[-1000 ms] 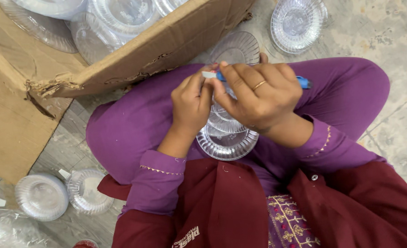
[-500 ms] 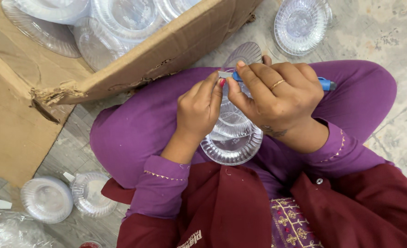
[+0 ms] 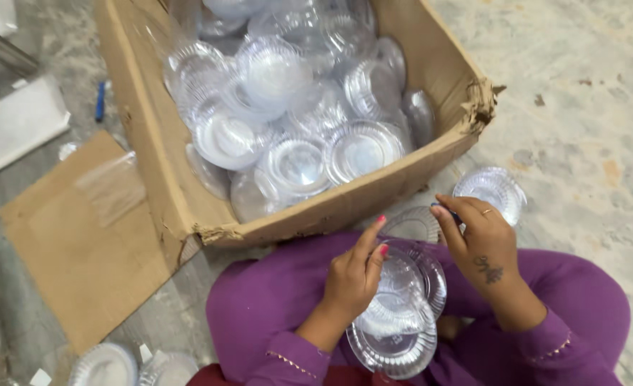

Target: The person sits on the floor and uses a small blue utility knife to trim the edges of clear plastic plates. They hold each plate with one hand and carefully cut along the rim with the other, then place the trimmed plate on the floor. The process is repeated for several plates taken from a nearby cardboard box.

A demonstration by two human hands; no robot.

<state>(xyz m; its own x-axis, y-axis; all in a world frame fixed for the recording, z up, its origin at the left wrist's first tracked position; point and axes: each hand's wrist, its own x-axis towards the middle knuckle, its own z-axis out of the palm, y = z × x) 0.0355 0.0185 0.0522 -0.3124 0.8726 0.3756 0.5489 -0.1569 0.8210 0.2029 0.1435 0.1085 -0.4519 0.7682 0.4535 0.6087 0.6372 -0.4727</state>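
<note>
We see a stack of clear plastic plates resting on the lap, between the two hands and partly under the left one. The plates are round, see-through and ribbed at the rim, and the stack leans a little, its upper plates fanned toward the right hand.

The left hand lies against the near-left side of the stack, its fingers curled over the plates while the forefinger points up and away; it touches the top plates rather than clamping them. The right hand is raised just beyond the stack, fingers bent and pinched on a small blue object, mostly hidden, at the fingertips. We cannot tell what this object is.

Beneath both hands are the purple trousers of the seated person. Just past the right hand, one more clear plate lies on the stone floor. Beyond both hands stands an open cardboard box, torn at its corners, filled with loose clear plates. To the left of the left hand a flat sheet of cardboard lies on the floor, and nearer, below that hand, more plates sit at the lower edge of the view. Far off to the left lies a blue pen.
</note>
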